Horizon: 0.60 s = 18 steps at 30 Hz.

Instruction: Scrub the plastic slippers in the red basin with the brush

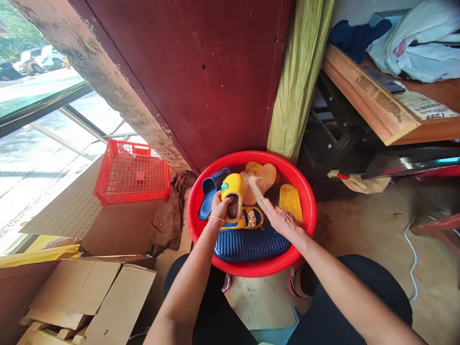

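- Nearest to me are my knees in dark trousers, either side of a red basin [309, 211] that sits on the concrete floor [373, 235].
- My left hand [219, 207] reaches into the basin, and its fingers [225, 202] are closed round the heel of a small yellow slipper [233, 191], holding it up with the opening turned toward me.
- My right hand [282, 221] is wrapped round the handle of a scrubbing brush [257, 190]; the fingers are closed on it, and the pale bristles point toward the slipper, just beside its toe.
- As I judge it, the scrubbing of this one slipper is in hand. The next stroke calls for a firm hold on the heel and the bristles brought down against the yellow upper, or into the opening.
- Under my hands lies a ribbed dark blue sandal sole [251, 245], and against it a yellow printed slipper [249, 218] with a cartoon picture.
- Further in are a blue slipper [210, 194] at the left rim, an orange-tan one [264, 177] at the back, and a yellow ribbed sole [291, 201] on the right.
- Left of the basin a brown rag [168, 215] lies crumpled, with a red mesh basket [132, 175] beyond it and flattened cardboard [86, 292] nearer me.
- Behind everything stands a dark red wall [201, 72].
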Available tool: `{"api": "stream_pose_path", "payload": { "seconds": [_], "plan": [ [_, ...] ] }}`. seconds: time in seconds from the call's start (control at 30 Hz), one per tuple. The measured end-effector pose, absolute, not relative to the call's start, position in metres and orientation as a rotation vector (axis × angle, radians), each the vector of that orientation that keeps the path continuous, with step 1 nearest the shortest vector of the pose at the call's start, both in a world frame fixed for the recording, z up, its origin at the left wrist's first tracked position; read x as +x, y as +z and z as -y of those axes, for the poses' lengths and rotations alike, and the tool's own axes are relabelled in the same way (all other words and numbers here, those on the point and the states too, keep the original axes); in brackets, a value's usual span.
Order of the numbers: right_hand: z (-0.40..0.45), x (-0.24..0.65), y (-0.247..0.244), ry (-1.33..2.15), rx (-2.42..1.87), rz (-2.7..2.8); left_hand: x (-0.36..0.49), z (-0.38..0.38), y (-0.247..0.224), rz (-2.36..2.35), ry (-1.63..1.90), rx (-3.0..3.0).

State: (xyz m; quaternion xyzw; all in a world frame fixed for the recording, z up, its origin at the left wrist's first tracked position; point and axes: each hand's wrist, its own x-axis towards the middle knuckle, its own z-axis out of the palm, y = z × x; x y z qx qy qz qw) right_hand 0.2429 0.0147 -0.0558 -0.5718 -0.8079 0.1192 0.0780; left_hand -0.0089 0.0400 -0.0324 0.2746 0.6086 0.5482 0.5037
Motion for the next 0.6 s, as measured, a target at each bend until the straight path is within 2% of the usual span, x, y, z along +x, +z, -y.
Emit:
{"api": "stream_pose_path", "payload": {
  "seconds": [0.13, 0.27, 0.47, 0.6],
  "plan": [
    [-0.014, 0.240, -0.075, 0.376, -1.732, 2.444, -0.011, -0.038, -0.038, -1.245, 1.175, 0.524],
    [-0.019, 0.237, -0.078, 0.479, -1.758, 2.460, -0.011, -0.038, -0.049, -1.268, 1.156, 0.443],
    [-0.019, 0.236, -0.045, 0.645, -1.576, 2.366, -0.008, -0.042, -0.054, -1.305, 1.193, 0.356],
    [0.008, 0.227, -0.018, 0.529, -1.366, 2.411, -0.001, -0.043, -0.049, -1.366, 1.258, 0.490]
  ]
}}
